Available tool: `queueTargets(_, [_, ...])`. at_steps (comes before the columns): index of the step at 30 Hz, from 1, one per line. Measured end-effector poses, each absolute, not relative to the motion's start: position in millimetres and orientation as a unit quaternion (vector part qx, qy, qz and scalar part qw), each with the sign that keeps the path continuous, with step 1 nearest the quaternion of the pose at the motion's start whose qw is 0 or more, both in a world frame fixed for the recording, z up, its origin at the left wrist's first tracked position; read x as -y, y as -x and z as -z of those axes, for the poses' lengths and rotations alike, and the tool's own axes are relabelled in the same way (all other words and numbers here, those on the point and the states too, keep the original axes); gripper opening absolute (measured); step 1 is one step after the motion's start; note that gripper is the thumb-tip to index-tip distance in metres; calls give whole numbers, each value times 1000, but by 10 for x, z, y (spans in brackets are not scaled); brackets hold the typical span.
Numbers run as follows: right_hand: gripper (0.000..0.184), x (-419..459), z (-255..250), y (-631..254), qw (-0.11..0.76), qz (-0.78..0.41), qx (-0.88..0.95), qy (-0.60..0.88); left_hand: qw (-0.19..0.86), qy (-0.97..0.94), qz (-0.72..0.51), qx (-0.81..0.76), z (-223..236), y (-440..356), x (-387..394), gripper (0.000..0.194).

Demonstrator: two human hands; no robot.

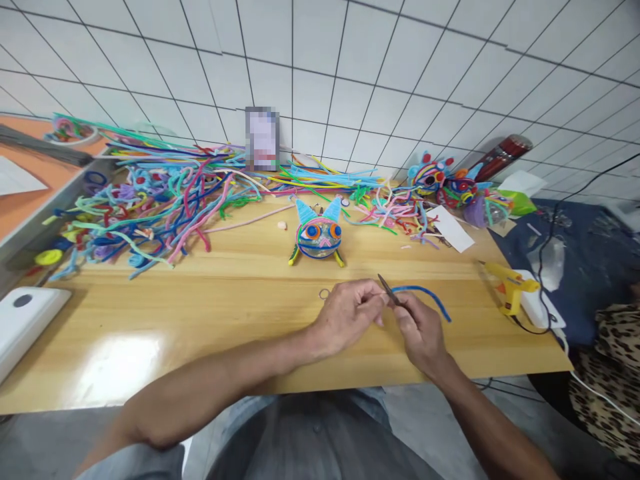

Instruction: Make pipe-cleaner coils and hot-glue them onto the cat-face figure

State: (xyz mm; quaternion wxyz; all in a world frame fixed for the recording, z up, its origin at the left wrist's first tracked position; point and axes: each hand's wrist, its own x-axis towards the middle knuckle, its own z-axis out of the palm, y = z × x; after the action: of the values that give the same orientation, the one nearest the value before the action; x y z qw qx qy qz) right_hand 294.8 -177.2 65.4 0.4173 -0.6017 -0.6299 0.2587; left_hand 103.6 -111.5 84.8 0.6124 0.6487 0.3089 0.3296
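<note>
On the wooden table (240, 320), hands (353, 313) grip scissors (393, 293).

The curved fuzzy stem (425, 289) is blue; the slim metal tool (389, 289), dark. The 2 pointed ears (306, 212) are turquoise, 2 round eyes (314, 231) orange and blue, the draped fabric (607, 373) leopard-patterned.

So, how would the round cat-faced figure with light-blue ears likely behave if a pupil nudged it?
The round cat-faced figure might rock or tip, since its bulging body shows only two thin, yellow-tipped legs splayed beneath. Its tall light-blue ears look wound from soft strands, so they may bend if squeezed. Its weight is unclear.
</note>
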Motion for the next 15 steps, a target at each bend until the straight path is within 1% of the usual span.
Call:
queueTargets(2, [28,1722,-705,-2924,405,-338,595,606,580,-681,-330,-303,-844,-1004,1079,27])
queueTargets(3, [28,1696,-728,-2917,401,-359,584,608,563,-694,-330,-304,-842,-990,1055,27])
queueTargets(6, [24,1626,-759,-2913,399,-324,592,621,545,-703,-338,-309,-830,-963,985,30])
queueTargets(10, [28,1566,-702,-2911,372,-373,573,628,526,-722,-339,-295,-801,-952,931,29])
queueTargets(11, [26,1557,-686,-2905,370,-349,583,633,525,-721,-337,-301,-792,-950,924,28])
queueTargets(13, [21,1548,-674,-2890,371,-259,614,647,529,-712,-332,-321,-771,-946,917,29])
queueTargets(14, [20,1549,-679,-2884,369,-242,621,648,528,-713,-330,-323,-760,-945,914,29])
queueTargets(15, [20,1552,-689,-2880,366,-261,618,645,521,-719,-331,-320,-749,-945,911,29])
